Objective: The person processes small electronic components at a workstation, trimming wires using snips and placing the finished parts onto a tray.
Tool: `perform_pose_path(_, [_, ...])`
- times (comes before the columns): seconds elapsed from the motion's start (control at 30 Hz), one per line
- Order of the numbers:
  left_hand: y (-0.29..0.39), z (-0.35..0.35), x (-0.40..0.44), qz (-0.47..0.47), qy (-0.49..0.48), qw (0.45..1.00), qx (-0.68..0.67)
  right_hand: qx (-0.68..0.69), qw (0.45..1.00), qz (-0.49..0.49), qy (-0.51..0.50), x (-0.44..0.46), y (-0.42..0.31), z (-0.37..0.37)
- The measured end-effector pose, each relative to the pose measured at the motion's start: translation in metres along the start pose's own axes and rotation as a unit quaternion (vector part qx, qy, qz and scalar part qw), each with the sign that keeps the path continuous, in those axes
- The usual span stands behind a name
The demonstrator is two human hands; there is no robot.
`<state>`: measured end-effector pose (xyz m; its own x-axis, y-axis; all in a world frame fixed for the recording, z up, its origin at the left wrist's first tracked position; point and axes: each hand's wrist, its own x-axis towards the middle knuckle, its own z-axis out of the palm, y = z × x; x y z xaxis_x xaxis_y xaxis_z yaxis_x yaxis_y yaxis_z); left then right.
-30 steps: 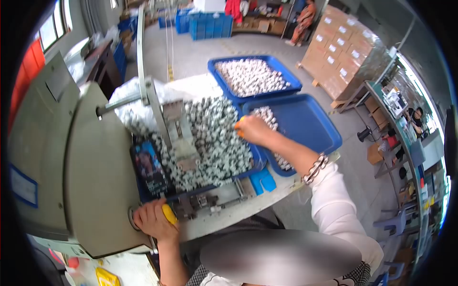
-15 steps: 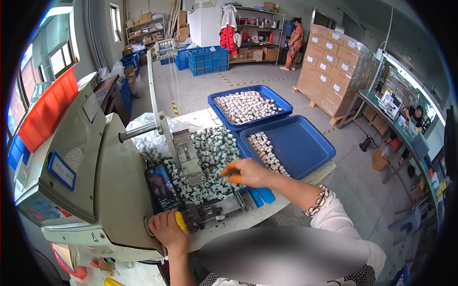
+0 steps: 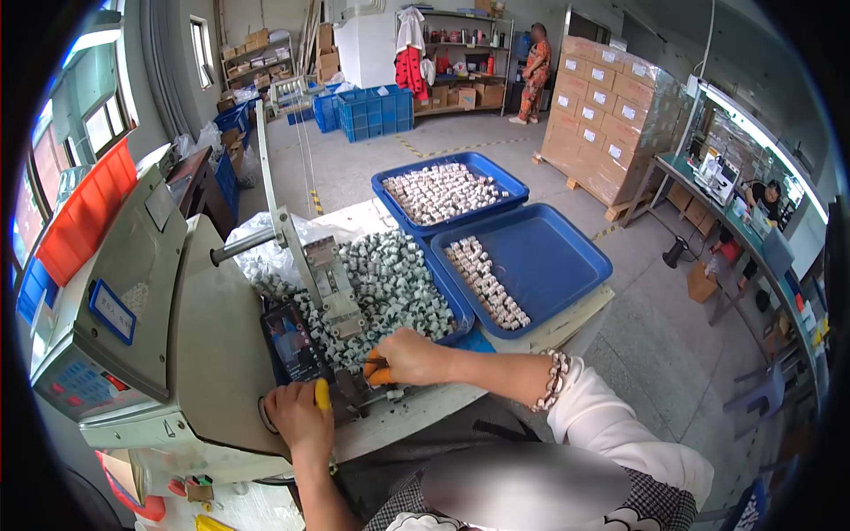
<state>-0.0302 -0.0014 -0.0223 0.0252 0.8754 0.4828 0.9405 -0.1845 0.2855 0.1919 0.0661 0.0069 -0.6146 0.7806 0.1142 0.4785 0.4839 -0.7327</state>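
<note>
Right hand [image 3: 409, 358] lowered to metal fixture [image 3: 351, 395], left hand [image 3: 303, 418] curled against machine [image 3: 217, 341], grips unclear, blue-framed label [image 3: 112, 312] illegible

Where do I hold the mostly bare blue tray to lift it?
Probably by the raised rim of the blue tray, from its near and right sides, since other trays crowd its left and back. Keep it level: white pieces line its left.

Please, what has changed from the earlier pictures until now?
The right hand moved from beside the partly filled tray towards the person, down to the metal fixture; whether it grips a piece is hidden. The left hand stayed at the machine, and the phone lies as before.
</note>
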Motion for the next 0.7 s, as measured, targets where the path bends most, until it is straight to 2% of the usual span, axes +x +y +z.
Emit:
perform_pose_path(0.07, [0.004,-0.014,-0.001,0.013,0.010,0.999,-0.046,0.004,0.999,0.035,0.000,-0.003,-0.008,-0.004])
perform_pose_path(0.1, [0.011,-0.025,-0.003,0.024,0.008,0.995,-0.092,0.069,0.997,0.044,0.000,-0.004,-0.004,-0.003])
perform_pose_path(0.13, [0.026,-0.031,0.000,0.094,0.011,0.991,-0.093,0.125,0.986,0.108,-0.035,-0.003,-0.002,-0.005])
perform_pose_path(0.17, [0.045,-0.029,0.004,0.116,-0.008,0.989,-0.092,0.182,0.965,0.174,-0.070,-0.004,-0.005,-0.010])
perform_pose_path(0.27, [0.062,-0.005,0.006,0.180,-0.042,0.981,-0.066,0.263,0.939,0.189,-0.119,-0.007,-0.002,-0.024])
perform_pose_path(0.3, [0.059,-0.002,0.007,0.191,-0.043,0.979,-0.060,0.247,0.941,0.180,-0.143,-0.007,0.003,-0.028])
perform_pose_path(0.37, [0.056,0.000,0.009,0.191,-0.046,0.979,-0.056,0.162,0.969,0.169,-0.081,-0.006,0.005,-0.030])
perform_pose_path(0.4, [0.054,0.001,0.009,0.195,-0.051,0.978,-0.057,0.126,0.987,0.096,0.017,-0.006,0.014,-0.022])
perform_pose_path(0.43, [0.054,0.001,0.009,0.199,-0.057,0.977,-0.056,0.125,0.987,0.095,0.014,-0.002,0.023,-0.017])
perform_pose_path(0.47, [0.055,0.001,0.009,0.200,-0.055,0.977,-0.054,0.008,0.992,-0.061,0.114,0.004,0.033,-0.013])
perform_pose_path(0.5, [0.056,-0.001,0.009,0.201,-0.057,0.977,-0.048,-0.109,0.947,-0.214,0.212,0.012,0.039,-0.009])
perform_pose_path(0.6, [0.060,-0.007,0.009,0.206,-0.060,0.977,-0.021,-0.243,0.905,-0.273,0.216,0.024,0.040,-0.006])
perform_pose_path(0.63, [0.060,-0.008,0.008,0.205,-0.064,0.977,-0.006,-0.248,0.879,-0.335,0.232,0.031,0.047,-0.004])
perform_pose_path(0.7, [0.056,0.001,0.007,0.202,-0.056,0.978,-0.005,-0.272,0.872,-0.342,0.221,0.037,0.053,-0.001])
